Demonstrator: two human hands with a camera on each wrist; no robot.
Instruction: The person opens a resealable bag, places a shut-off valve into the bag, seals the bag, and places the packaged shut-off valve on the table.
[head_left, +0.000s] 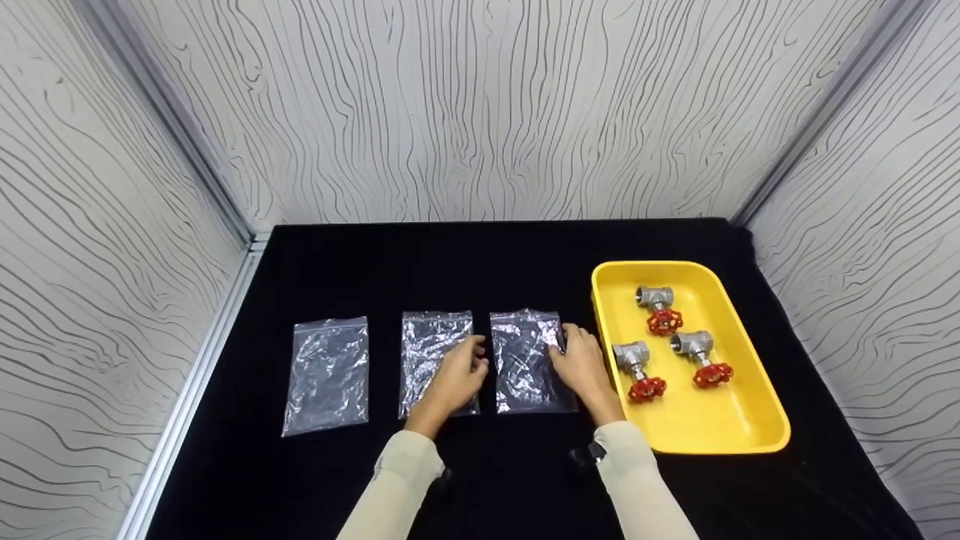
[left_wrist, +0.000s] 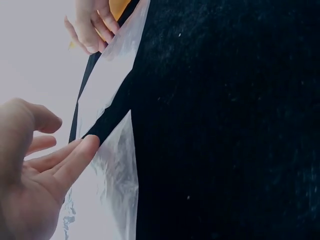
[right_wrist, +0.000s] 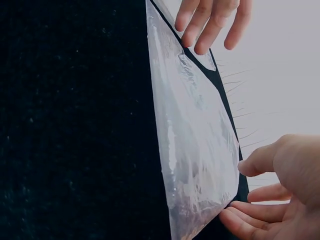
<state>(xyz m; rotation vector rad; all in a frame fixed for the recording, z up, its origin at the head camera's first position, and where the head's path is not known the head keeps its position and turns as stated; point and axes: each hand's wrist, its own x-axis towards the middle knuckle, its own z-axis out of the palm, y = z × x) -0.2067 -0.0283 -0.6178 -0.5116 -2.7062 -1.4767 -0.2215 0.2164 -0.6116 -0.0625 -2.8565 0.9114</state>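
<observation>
Three clear zip-lock bags lie flat in a row: a left bag [head_left: 328,379], a middle bag [head_left: 427,337] and a right bag [head_left: 521,375]. My left hand [head_left: 455,377] is over the right part of the middle bag, its thumb and fingers apart in the left wrist view. At the right edge of the right bag is my right hand [head_left: 581,366]. In the right wrist view its fingertips [right_wrist: 230,218] are at the bag's edge, and a gap separates them from the thumb. Whether they touch the plastic I cannot tell.
A yellow tray [head_left: 705,427] stands to the right of my right hand. Inside it lie three metal valves with red handwheels: a back valve [head_left: 660,307], a left valve [head_left: 636,369] and a right valve [head_left: 701,358]. Black cloth [head_left: 510,480] covers the table, with patterned walls [head_left: 480,112] around it.
</observation>
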